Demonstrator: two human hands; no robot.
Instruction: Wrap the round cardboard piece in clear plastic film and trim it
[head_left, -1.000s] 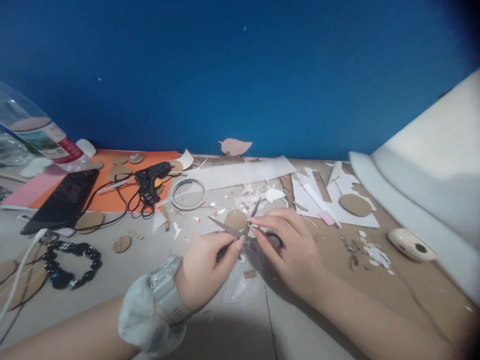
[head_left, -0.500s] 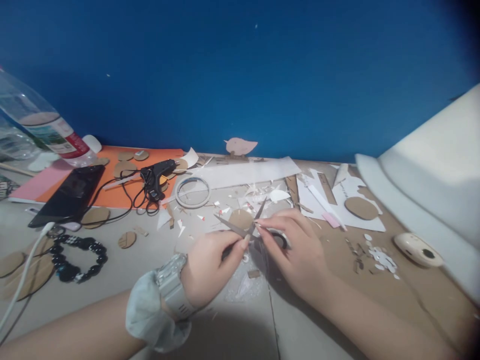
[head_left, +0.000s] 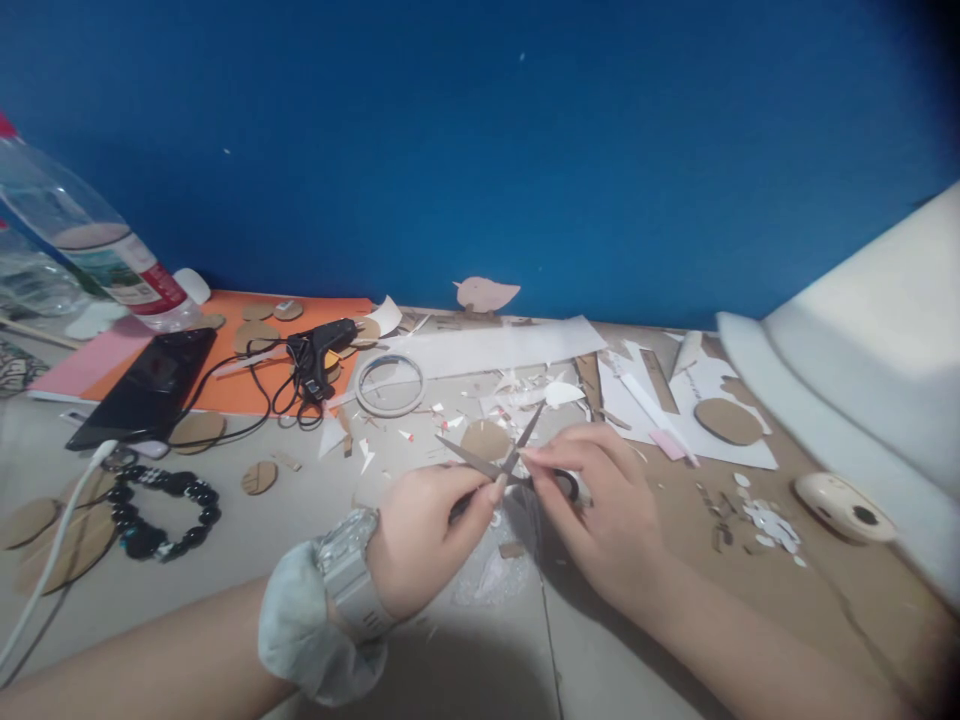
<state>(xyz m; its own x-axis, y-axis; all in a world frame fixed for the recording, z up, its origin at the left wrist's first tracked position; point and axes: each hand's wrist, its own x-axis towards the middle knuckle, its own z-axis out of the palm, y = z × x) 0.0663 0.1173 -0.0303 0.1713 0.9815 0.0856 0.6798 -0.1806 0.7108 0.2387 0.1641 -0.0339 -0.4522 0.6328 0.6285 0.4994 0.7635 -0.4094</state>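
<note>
A pair of scissors (head_left: 474, 457) is spread wide between my hands, its two blades crossing and pointing away from me. My left hand (head_left: 420, 530), with a grey watch (head_left: 352, 575) and a pale scrunchie (head_left: 307, 620) at the wrist, is closed around the scissors near the pivot and one dark handle. Thumb and forefinger of my right hand (head_left: 600, 500) are pinched together against the right blade; whatever is between them is too small to make out. The other handle loop shows beneath my right hand. A cardboard disc (head_left: 484, 440) lies just beyond the blades.
Paper scraps (head_left: 517, 382) litter the middle. To the left are a glue gun (head_left: 319, 350), tape roll (head_left: 390, 386), phone (head_left: 146, 388), bead bracelet (head_left: 163, 512) and bottle (head_left: 127, 265). A pink paper bird (head_left: 487, 293) stands by the blue wall. White dots (head_left: 772, 525) and a cream-coloured case (head_left: 844, 507) lie right.
The whole view has shifted slightly, so things appear a little further right. Both hands keep nearly the same hold, and the scissors stay spread.
</note>
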